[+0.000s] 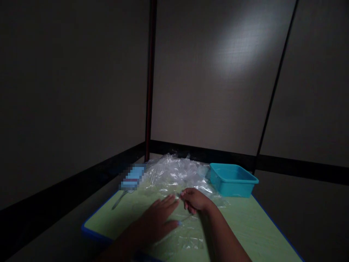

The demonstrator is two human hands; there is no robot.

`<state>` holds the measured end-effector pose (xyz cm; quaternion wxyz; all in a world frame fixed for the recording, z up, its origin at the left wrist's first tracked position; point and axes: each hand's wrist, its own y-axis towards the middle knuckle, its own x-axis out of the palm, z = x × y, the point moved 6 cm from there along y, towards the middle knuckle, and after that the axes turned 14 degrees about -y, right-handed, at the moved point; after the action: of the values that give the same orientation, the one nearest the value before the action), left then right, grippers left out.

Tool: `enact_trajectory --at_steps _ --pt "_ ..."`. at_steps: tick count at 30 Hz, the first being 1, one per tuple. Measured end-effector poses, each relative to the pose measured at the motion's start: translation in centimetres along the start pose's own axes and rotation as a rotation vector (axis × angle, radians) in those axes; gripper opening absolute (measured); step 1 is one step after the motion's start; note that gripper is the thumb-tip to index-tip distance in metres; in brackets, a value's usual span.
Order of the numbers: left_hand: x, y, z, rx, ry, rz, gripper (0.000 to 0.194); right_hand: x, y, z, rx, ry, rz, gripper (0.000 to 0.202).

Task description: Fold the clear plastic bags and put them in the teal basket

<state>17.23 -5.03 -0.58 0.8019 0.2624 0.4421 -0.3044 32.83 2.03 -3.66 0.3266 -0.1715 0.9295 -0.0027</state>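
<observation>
A clear plastic bag (188, 240) lies flat on the light green table (261, 225), close to its near edge. My left hand (159, 218) rests palm down over the bag's left side, fingers stretched out and thumb apart. Just to its right, my right hand (195, 200) is closed in a pinch, seemingly on the thin plastic at the bag's far end; the exact grip is too dim to see clearly. Beyond both hands spreads a crumpled heap of clear plastic bags (174, 171).
A turquoise plastic basin (236, 187) stands at the table's back right, touching the heap's side. On the back left lies a blurred-out blue item (133, 176) with a thin grey strip (119, 201) beside it. Panelled walls (212, 91) close in the table's far side.
</observation>
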Motion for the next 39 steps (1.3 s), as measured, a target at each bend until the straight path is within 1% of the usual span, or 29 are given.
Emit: enact_trajectory --at_steps 2,5,8,17,32,36,39 --pt "0.7 0.8 0.6 0.055 -0.011 -0.046 0.060 0.0 0.0 -0.1 -0.005 -0.002 -0.005 0.035" --pt "1.4 1.2 0.3 0.036 0.023 -0.060 0.063 0.1 -0.1 -0.1 -0.010 -0.001 -0.012 0.035" --pt "1.7 1.1 0.0 0.029 0.037 -0.068 0.063 0.0 -0.1 -0.1 -0.019 0.008 -0.008 0.035" --pt "1.7 1.0 0.0 0.037 0.027 -0.065 0.064 -0.1 -0.4 -0.4 -0.016 0.014 -0.015 0.040" --pt "1.6 0.8 0.1 0.025 0.043 -0.069 0.063 0.1 0.2 0.4 0.010 0.063 -0.012 0.031" --pt "1.6 0.5 0.1 0.023 0.049 -0.061 0.063 0.0 -0.1 0.0 0.014 0.091 0.002 0.032" --pt "1.8 0.3 -0.1 0.021 0.043 -0.036 0.064 0.3 -0.5 -0.5 0.021 0.111 -0.040 0.036"
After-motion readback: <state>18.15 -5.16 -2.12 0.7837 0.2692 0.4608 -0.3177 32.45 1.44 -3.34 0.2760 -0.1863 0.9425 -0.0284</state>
